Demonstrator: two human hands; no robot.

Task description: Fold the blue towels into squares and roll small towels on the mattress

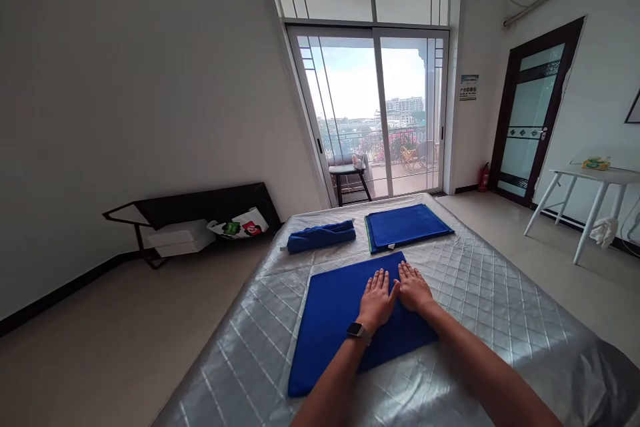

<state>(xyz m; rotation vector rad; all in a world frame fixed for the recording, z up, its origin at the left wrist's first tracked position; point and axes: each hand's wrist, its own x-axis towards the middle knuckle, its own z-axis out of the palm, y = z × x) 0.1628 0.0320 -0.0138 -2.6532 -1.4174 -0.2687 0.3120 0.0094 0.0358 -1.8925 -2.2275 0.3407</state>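
A flat blue cloth [325, 320], folded into a rectangle, lies on the silver quilted bed cover [240, 360]. My left hand [378, 300] rests palm down on the cloth right of its middle, fingers stretched toward the far edge; a watch is on that wrist. Close beside it, my right hand [414, 287] lies flat along the cloth's right edge, fingers also extended. The thumbs nearly meet. Beyond them are a stack of folded blue cloth [407, 225] with a green edge and, to the left, a rolled or bunched blue cloth [321, 236].
A low black rack [205, 203] by the left wall holds a white box [173, 240] and a printed bag [243, 225]. At right stands a white table [600, 175]. A dark stool [347, 170] stands by the sliding glass door [383, 120].
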